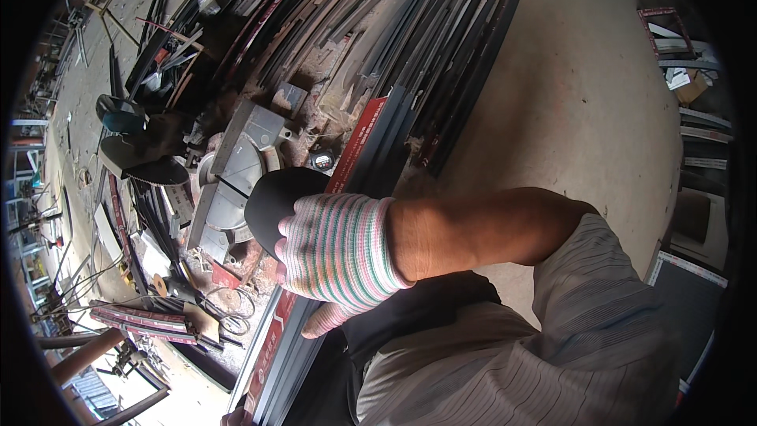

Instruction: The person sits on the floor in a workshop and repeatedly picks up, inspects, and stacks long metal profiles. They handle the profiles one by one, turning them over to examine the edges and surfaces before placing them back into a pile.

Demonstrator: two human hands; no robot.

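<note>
A long grey metal profile [288, 363] with a red-and-white film strip runs diagonally from the lower edge up past my right hand. My right hand [339, 248], in a striped knit glove, reaches across it from the right. Its fingers curl over the profile's left side and its thumb rests on the near part. Only a sliver of my left hand [236, 416] shows at the lower edge, closed around the profile's near end. Beside my right hand's fingers is a rounded black object [280, 201], partly covered, whose kind I cannot make out.
Left of the profile stands a miter saw [233, 177] with a silver base and a toothed blade [162, 171]. A small tape measure [322, 160] lies close by. Long dark profiles [441, 39] are stacked ahead. Cables [236, 308] and offcuts [150, 323] litter the left floor.
</note>
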